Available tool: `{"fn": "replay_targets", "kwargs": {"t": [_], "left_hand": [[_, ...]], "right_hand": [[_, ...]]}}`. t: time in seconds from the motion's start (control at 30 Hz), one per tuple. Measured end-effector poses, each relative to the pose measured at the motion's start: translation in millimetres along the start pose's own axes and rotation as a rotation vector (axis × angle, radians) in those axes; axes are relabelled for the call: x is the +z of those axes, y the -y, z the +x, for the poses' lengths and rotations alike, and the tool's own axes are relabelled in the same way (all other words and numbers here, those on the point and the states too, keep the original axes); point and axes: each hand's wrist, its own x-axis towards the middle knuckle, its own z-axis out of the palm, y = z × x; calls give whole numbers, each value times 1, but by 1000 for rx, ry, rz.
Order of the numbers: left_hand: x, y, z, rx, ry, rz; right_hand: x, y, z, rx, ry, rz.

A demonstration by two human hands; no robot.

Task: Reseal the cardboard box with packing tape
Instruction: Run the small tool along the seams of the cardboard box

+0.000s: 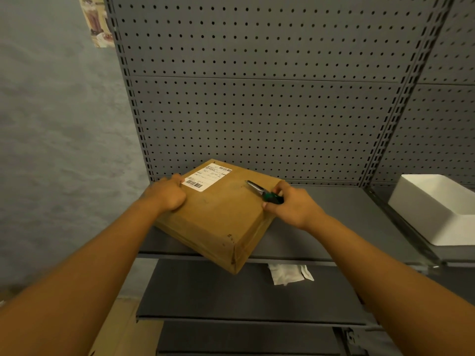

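Observation:
A brown cardboard box (pixel 218 214) with a white shipping label (pixel 205 177) lies on the grey shelf (pixel 334 227), its near corner jutting over the shelf's front edge. My left hand (pixel 167 194) grips the box's left edge, fingers curled over it. My right hand (pixel 290 204) is at the box's right edge and holds green-handled scissors (pixel 264 192), whose closed blades point up-left across the box top. No packing tape is in view.
A white open container (pixel 437 209) stands on the shelf at the right. Perforated grey back panels (pixel 257 98) rise behind. A lower shelf (pixel 231 291) carries a crumpled white paper (pixel 288 273). A blue-grey wall (pixel 64 150) is at the left.

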Motion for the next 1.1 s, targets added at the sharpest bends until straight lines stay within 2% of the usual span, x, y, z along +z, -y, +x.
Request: {"fn": "replay_targets", "kwargs": {"t": [0.27, 0.73, 1.1], "left_hand": [[2, -6, 9, 15, 20, -47], [1, -6, 8, 101, 24, -20], [-2, -37, 6, 171, 118, -7]], "right_hand": [[-2, -14, 28, 25, -119, -50], [-4, -19, 61, 49, -66, -83], [-30, -44, 29, 65, -13, -143]]}}
